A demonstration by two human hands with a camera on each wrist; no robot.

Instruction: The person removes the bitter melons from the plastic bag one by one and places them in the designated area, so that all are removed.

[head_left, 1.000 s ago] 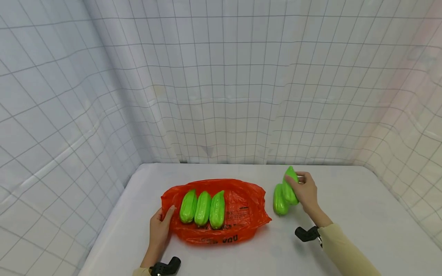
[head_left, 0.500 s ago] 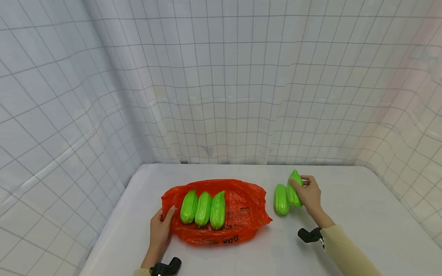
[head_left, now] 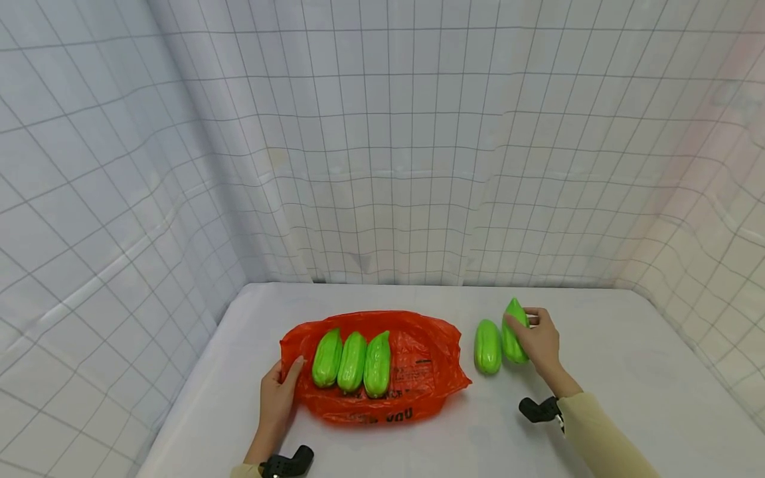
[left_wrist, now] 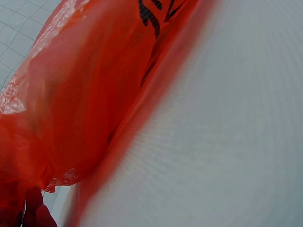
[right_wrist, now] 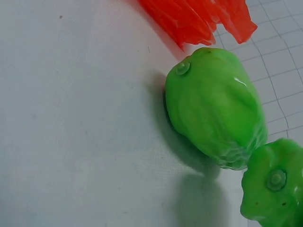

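On the white table (head_left: 394, 451) a red plastic bag (head_left: 427, 345) lies spread, looking thin, limp and easily torn; the rim seems its best hold, and the left hand (head_left: 277, 395) grips it there, at the left end. The right hand (head_left: 540, 340) grips a green vegetable (head_left: 513, 346) right of the bag, just beside a loose green vegetable (head_left: 488, 346). Three green vegetables (head_left: 351, 362) lie on the bag. Glossy, they look firm but slippery, probably best held round the middle.

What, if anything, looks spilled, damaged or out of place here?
Nothing stands out: three green vegetables lie side by side within the red bag; the right hand holds a fourth beside a fifth.
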